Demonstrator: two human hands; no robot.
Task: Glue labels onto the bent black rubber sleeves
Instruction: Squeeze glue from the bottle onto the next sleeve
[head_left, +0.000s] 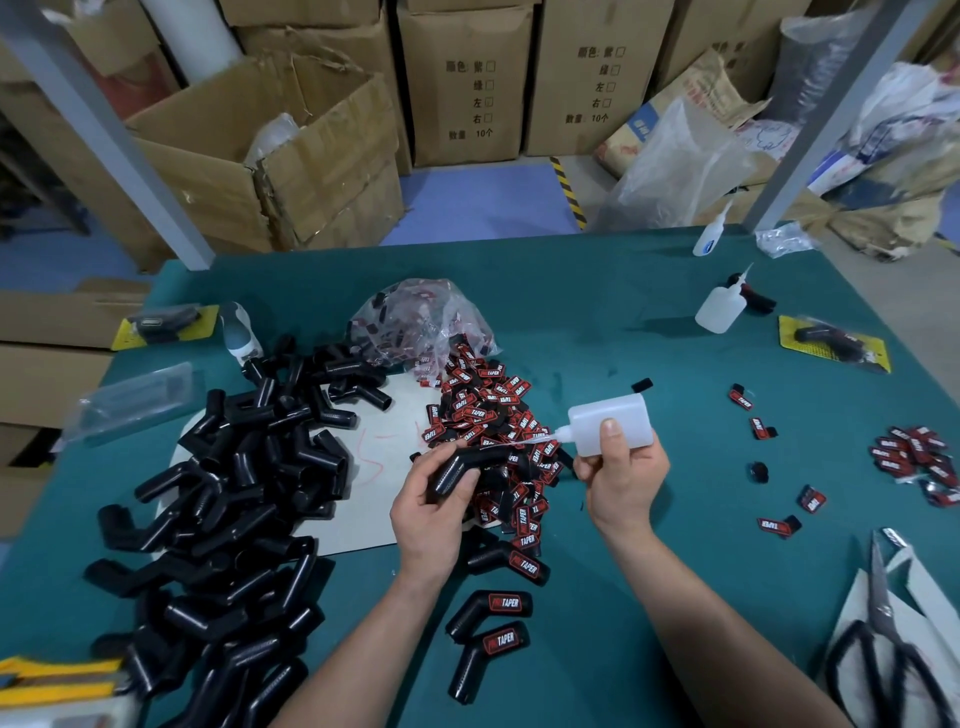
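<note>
We hold one bent black sleeve (470, 470) in our left hand (431, 512). The fingers and thumb curl round its lower leg, so the upper leg lies roughly level above the labels (493, 410). Our right hand (621, 478) grips a white glue bottle (610, 423), with the thumb across its front and the fingers wrapped behind. The bottle is tipped on its side, and its thin nozzle (530, 440) points left, with the tip at the upper face of the sleeve. We cannot tell whether the tip touches the rubber.

The red-and-black labels lie heaped on the green table (623, 338), just in front of a clear bag (421, 317). To our left sits a big pile of bare sleeves (234, 493). Three labelled sleeves (506, 605) lie between our forearms, near the left wrist. Scissors (883, 623) lie at the right edge, and two spare bottles (719, 306) are at the far right of the table.
</note>
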